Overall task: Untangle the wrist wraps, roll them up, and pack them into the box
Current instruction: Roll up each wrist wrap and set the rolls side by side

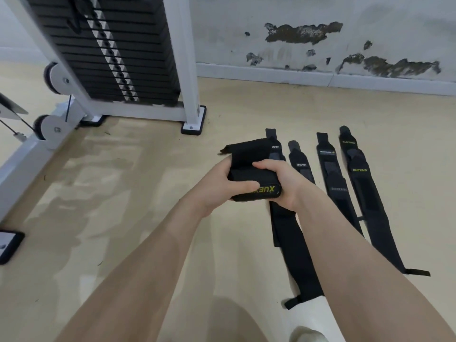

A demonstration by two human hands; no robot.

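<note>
We note both hands, left hand (217,186) and right hand (280,180), curled round a partly rolled XUEYING wrist wrap (251,176) above the floor (148,193), four wraps (332,178) lying flat unrolled, no box visible.

The scene is evenly and fairly brightly lit by soft, diffuse light with no hard glare. A pale sheen lies on the floor (118,174) toward 9 o'clock, broken by blotchy dull patches. A soft, round shadow sits on the floor at 6 o'clock, between the forearms. Wide-angle distortion bends the white machine frame (190,70) and the baseboard (320,76) toward 12 and 3 o'clock. The picture is slightly soft overall; the wall (320,25) at 1 o'clock looks smeared, and the edges are least crisp.
</note>
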